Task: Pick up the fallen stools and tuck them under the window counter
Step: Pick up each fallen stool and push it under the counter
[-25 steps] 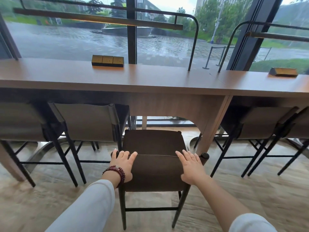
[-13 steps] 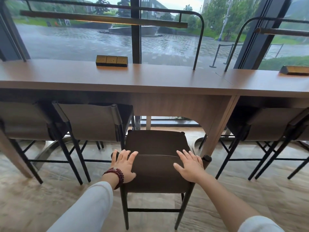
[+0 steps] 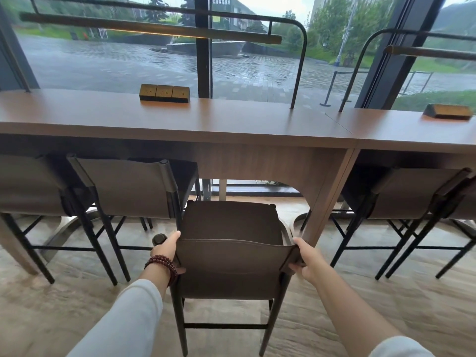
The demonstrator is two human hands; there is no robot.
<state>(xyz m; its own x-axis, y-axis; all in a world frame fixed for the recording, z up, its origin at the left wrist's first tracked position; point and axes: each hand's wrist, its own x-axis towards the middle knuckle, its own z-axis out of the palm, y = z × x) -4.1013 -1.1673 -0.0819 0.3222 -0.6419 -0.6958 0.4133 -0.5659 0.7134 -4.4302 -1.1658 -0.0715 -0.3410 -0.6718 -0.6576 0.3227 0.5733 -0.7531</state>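
A long wooden worktop runs under the rainy window. The upright stool stands straight ahead, seat just short of the opening — left hand and right hand clasp its backrest edges, equally near.

A single wide-angle head-worn camera looks forward and down from standing height, facing the window counter squarely and close. Both forearms reach in from the bottom edge, and the window behind fills the top of the frame.
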